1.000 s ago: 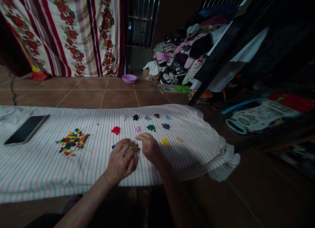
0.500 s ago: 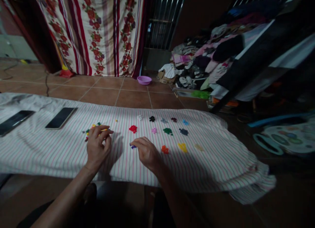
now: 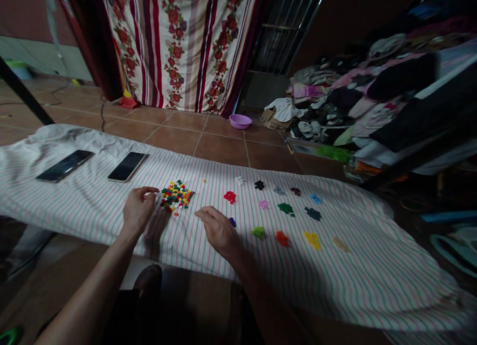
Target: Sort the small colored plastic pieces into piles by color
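Observation:
A mixed pile of small coloured pieces point(image 3: 177, 196) lies on the striped cloth point(image 3: 186, 245). At the pile's left edge is my left hand point(image 3: 139, 208), fingers bent together; whether it holds a piece is too small to tell. Right of the pile, my right hand point(image 3: 219, 230) hovers with thumb and fingertips pinched, their contents not visible. Beside it sits a purple cluster point(image 3: 232, 221), partly covered. Farther right are sorted clusters, among them red point(image 3: 230, 197), lime green point(image 3: 258, 231), orange point(image 3: 282, 238), yellow point(image 3: 312, 240) and dark green point(image 3: 286, 209).
Two phones, one at the far left point(image 3: 65, 166) and one nearer the pile point(image 3: 127, 166), lie on the cloth. Beyond it, a purple basin point(image 3: 240, 121) stands on the tiled floor. Heaped clothes point(image 3: 335, 96) fill the back right.
The view has swung left, so things appear farther right. My left hand has moved off the mixed pile to its left side. My right hand has moved left from the purple cluster towards the pile.

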`<state>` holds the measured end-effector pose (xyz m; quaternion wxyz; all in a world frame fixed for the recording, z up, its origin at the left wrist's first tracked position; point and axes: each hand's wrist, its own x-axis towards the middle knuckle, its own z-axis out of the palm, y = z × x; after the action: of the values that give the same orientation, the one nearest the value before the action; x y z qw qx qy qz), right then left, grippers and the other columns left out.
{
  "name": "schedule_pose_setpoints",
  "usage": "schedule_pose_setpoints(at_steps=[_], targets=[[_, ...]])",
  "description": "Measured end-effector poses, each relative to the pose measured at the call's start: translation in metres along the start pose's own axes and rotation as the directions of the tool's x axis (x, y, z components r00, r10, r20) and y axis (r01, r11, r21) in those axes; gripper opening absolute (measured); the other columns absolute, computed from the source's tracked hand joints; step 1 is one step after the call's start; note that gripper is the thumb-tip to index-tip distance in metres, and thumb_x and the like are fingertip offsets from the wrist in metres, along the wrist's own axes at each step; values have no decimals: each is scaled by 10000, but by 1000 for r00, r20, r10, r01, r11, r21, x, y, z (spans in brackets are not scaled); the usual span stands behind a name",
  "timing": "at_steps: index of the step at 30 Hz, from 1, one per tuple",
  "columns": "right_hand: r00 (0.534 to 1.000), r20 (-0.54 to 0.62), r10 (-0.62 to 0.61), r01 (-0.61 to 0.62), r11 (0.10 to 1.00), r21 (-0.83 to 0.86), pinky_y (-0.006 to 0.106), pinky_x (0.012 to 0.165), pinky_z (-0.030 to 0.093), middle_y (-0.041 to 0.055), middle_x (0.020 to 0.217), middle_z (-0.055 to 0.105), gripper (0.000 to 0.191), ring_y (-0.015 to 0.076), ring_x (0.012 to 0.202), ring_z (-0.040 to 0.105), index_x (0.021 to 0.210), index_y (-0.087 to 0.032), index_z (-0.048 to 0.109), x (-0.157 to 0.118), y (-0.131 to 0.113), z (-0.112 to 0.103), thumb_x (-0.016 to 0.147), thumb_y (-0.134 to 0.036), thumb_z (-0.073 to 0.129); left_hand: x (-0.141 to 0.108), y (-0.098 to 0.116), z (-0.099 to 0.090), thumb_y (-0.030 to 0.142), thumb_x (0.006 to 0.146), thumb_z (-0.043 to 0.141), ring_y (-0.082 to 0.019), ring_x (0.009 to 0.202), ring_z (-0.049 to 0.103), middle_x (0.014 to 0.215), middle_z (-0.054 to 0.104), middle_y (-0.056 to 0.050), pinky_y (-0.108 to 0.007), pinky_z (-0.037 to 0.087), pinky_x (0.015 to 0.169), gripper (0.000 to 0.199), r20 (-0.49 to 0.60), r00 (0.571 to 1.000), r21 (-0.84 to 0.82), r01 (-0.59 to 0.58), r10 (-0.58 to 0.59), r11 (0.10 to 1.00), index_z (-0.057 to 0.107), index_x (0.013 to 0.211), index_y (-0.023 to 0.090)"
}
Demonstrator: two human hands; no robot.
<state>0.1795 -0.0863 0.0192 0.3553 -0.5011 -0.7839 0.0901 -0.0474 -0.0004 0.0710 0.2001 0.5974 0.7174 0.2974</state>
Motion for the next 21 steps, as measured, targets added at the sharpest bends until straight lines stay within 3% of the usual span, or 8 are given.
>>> schedule_pose_setpoints(at_steps=[7,11,21], targets=[[987,-67,143,-143,990,12,315,951,535,90,1101,635,393,184,1053,630,1206,-220,665,29,4,24,957,-130,375,1,-9,-2,359,795,433,-229,718,636,773,675,-54,-325,439,648,404,79,990,-13,117,-115,993,731,1014,199],[967,-115,228,-233,972,-25,334,984,519,107,1121,631,400,199,1067,625,1220,-206,667,43,10,33,967,-154,361,2,-15,2,335,783,460,-239,765,664,753,694,-56,-312,447,645,371,146,982,-48,127,-119,991,729,996,193],[888,-55,457,-456,859,-232,311,955,498,139,1164,633,444,205,1041,634,1292,-155,636,67,6,46,928,-101,388,9,-20,9,416,813,483,-245,823,680,836,726,-61,-309,426,639,348,190,970,-59,163,-149,985,721,979,225]])
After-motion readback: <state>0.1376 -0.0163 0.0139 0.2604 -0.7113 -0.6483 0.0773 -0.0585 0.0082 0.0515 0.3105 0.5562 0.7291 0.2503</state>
